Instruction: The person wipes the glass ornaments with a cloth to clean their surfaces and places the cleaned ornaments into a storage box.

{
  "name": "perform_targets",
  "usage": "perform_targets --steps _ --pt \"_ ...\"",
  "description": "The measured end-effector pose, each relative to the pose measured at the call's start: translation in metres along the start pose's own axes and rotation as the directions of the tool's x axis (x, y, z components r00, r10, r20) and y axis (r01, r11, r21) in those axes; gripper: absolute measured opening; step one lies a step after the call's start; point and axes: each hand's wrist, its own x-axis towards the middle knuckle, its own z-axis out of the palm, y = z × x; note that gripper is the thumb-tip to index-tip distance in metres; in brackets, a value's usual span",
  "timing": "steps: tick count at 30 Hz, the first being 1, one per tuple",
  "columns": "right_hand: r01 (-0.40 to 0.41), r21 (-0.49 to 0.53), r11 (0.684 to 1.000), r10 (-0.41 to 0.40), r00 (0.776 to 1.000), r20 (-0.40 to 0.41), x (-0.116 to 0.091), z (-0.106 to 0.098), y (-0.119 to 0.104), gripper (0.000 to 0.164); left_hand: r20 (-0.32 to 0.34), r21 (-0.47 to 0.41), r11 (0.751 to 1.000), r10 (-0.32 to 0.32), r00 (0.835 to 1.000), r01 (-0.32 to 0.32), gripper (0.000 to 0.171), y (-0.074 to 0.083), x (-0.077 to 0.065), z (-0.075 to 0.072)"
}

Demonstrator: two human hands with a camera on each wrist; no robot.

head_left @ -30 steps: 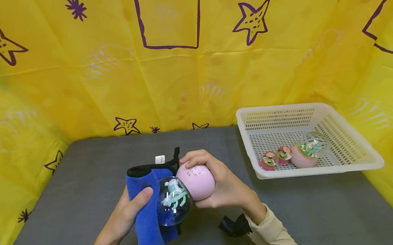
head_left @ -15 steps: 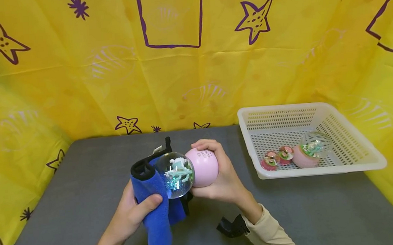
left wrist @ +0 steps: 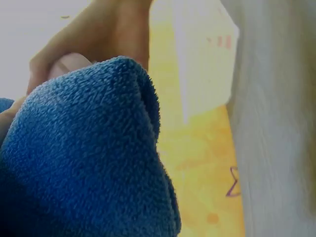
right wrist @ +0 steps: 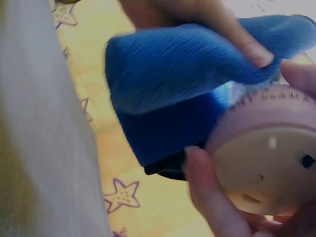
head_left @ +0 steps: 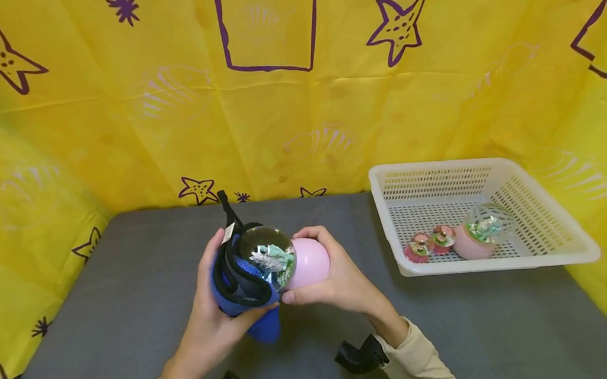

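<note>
A snow globe (head_left: 271, 258) with a pink base and a pale green and white figure inside is tilted sideways above the table. My right hand (head_left: 337, 273) grips its pink base (right wrist: 266, 163), whose flat underside faces the right wrist camera. Around the far side of the glass ball my left hand (head_left: 212, 315) holds a blue cloth (left wrist: 94, 148) with black edging and a white tag. The cloth touches the glass, and the left thumb presses on its near fold. In the left wrist view the cloth hides most of the globe.
On the right of the grey table (head_left: 103, 300) stands a white plastic basket (head_left: 486, 265). Inside it lie a larger snow globe with a pink base (head_left: 472, 244) and two small pink globes (head_left: 418, 247). A yellow patterned curtain (head_left: 288, 125) surrounds the table.
The left hand and cloth have shifted up and wrapped further around the glass ball. The globe has turned, so the lettering on its base no longer shows in the head view.
</note>
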Motion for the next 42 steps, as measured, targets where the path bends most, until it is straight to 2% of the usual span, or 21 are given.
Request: perform_targets --steps 3,7,11,14,16,18,21,24,27,30,33,35,38,40,42 --pt "-0.074 0.080 0.994 0.068 0.995 0.079 0.001 -0.003 -0.002 0.072 0.004 0.043 0.994 0.102 0.995 -0.102 0.095 -0.006 0.000 -0.001" --pt "-0.157 0.188 0.970 0.125 0.977 0.171 0.001 -0.008 -0.002 0.071 -0.010 0.075 0.984 0.165 0.986 -0.163 0.078 -0.010 0.000 -0.002" --pt "-0.139 0.232 0.963 0.081 0.967 0.242 0.001 -0.011 -0.001 0.069 -0.033 0.043 0.969 0.243 0.969 -0.242 0.071 -0.011 -0.002 -0.004" --pt "-0.098 0.223 0.970 0.039 0.966 0.255 0.003 -0.011 0.001 0.066 -0.058 0.049 0.964 0.263 0.963 -0.261 0.075 -0.010 -0.003 -0.004" --pt "-0.068 0.182 0.981 0.020 0.967 0.253 0.004 -0.009 0.003 0.061 -0.077 0.054 0.971 0.236 0.969 -0.233 0.077 -0.009 -0.003 -0.004" --pt "-0.033 0.112 0.993 0.004 0.967 0.254 0.004 -0.005 0.005 0.058 -0.082 0.038 0.983 0.182 0.980 -0.180 0.078 -0.006 -0.003 -0.005" --pt "0.011 0.036 0.999 -0.021 0.958 0.287 0.004 0.004 0.010 0.057 -0.056 0.003 0.995 0.102 0.993 -0.102 0.085 -0.003 -0.004 -0.006" --pt "0.048 0.015 0.999 -0.051 0.957 0.286 0.002 0.011 0.014 0.061 -0.012 0.020 0.999 0.049 0.999 -0.049 0.094 -0.001 -0.003 -0.007" --pt "0.104 -0.022 0.994 -0.097 0.970 0.221 0.002 0.010 0.016 0.065 0.023 0.067 0.997 0.027 0.999 -0.028 0.096 0.001 -0.001 -0.007" --pt "0.156 -0.088 0.984 -0.141 0.978 0.151 0.002 0.006 0.015 0.077 0.054 0.100 0.995 0.002 0.999 -0.007 0.095 0.003 0.001 -0.007" --pt "0.207 -0.147 0.967 -0.193 0.976 0.103 0.003 0.001 0.014 0.086 0.077 0.120 0.993 -0.013 0.997 0.004 0.094 0.004 0.002 -0.008" --pt "0.230 -0.171 0.958 -0.218 0.972 0.086 0.003 -0.002 0.013 0.085 0.081 0.117 0.993 -0.021 0.997 0.011 0.095 0.003 0.002 -0.008" --pt "0.207 -0.166 0.964 -0.200 0.978 0.057 0.003 -0.004 0.011 0.068 0.079 0.105 0.994 -0.024 0.997 0.015 0.096 0.003 0.001 -0.008" --pt "0.159 -0.112 0.981 -0.157 0.987 0.030 0.003 -0.005 0.009 0.059 0.073 0.103 0.995 -0.019 0.997 0.012 0.096 0.003 0.001 -0.009" --pt "0.108 -0.041 0.993 -0.108 0.994 -0.011 0.003 -0.006 0.007 0.059 0.067 0.104 0.995 -0.019 0.998 0.012 0.096 0.004 0.001 -0.010"
